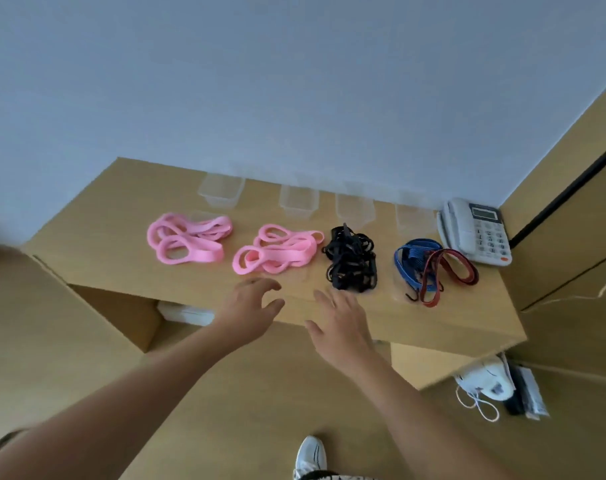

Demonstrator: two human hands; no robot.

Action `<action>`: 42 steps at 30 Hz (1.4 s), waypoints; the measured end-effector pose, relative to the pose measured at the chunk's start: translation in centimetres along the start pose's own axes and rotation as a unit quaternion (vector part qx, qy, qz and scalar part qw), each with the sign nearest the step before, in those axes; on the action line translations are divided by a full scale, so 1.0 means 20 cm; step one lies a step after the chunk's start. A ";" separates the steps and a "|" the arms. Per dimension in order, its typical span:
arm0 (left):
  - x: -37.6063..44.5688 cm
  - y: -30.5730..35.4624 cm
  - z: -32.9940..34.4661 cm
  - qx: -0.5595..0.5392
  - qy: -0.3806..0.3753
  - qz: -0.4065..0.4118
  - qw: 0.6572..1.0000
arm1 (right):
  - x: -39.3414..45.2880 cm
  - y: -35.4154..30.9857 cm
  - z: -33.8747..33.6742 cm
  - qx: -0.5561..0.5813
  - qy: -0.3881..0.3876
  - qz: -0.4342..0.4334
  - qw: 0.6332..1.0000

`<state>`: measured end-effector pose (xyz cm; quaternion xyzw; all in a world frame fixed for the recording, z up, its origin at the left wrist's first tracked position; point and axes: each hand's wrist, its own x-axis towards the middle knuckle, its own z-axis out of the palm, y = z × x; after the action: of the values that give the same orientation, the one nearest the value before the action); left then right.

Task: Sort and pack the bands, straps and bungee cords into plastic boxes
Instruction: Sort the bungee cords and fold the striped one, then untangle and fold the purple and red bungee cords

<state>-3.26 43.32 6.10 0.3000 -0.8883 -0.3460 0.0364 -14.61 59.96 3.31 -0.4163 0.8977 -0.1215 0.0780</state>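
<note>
Pale blue wall up top, tan wooden worktop (pixel 128 209) spread across mid-frame. Four clear plastic boxes (pixel 221 191) lined along the back edge, all looking empty. White desk phone (pixel 474 230) parked at right of the frame.

Down the front row now: two pink band piles, left pile (pixel 187 239) and centre-left pile (pixel 277 252), wide flat loops, probably soft, light and stretchy, easy to scoop as a bunch through the middle. Black straps (pixel 351 259) at centre, a floppy tangle with what look like buckles, likely to snag, best lifted from underneath as one clump. Blue and red bungee cords (pixel 429 268) right of those, springy, with metal hooks at the lower ends; safest taken by the cord bundle, hooks kept clear.

Left hand (pixel 247 306) hovering just below the centre-left pink pile, fingers spread and loosely curled, holding nothing. Right hand (pixel 339 323) flat-fingered, apart, empty, near the black straps.
</note>
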 end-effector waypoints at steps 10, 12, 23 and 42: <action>-1.18 -1.20 -0.48 -0.005 0.118 -0.225 0.967 | -0.24 -1.25 0.50 0.012 -0.136 -0.187 0.973; -1.43 -1.39 -0.52 -0.022 0.136 -0.287 0.948 | -0.30 -1.45 0.61 0.003 -0.175 -0.216 0.960; -2.36 -2.08 -0.54 -0.160 0.240 -0.545 0.787 | -0.39 -2.46 1.14 -0.097 -0.345 -0.388 0.849; -1.99 -3.15 -0.47 -0.329 0.173 -0.713 0.594 | 0.23 -3.36 2.54 -0.233 -0.544 -0.373 0.715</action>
<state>63.80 23.41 -21.23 0.8598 -0.1937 -0.4716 0.0276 43.67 6.79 -26.48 -0.7168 0.4721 0.3194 0.4015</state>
